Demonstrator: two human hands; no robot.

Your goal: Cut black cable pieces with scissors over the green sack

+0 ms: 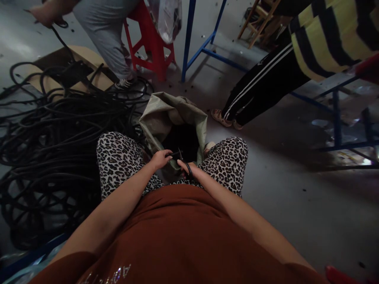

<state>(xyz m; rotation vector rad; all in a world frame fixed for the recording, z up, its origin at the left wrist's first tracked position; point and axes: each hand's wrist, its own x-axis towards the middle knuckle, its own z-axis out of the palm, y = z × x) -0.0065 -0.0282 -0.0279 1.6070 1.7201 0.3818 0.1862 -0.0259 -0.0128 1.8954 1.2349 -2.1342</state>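
Observation:
Between my knees stands a woven sack (152, 108) with its mouth wide open and a dark inside, whose contents I cannot make out. Over its near rim, my left hand (161, 158) pinches a short black piece of rubber strip (174, 154). My right hand (187, 167) is closed round the black handles of a pair of scissors (188, 170). The scissor blades point up and stand apart, right at the end of the black strip. Both hands are close together, a few centimetres apart.
A big tangle of black rubber strips (59, 126) covers the floor at left, around an open cardboard box (84, 57). A person in grey trousers (100, 31) stands behind it, near a red stool (145, 39). At right are another person's black-trousered legs (263, 79) and blue metal frames (336, 118).

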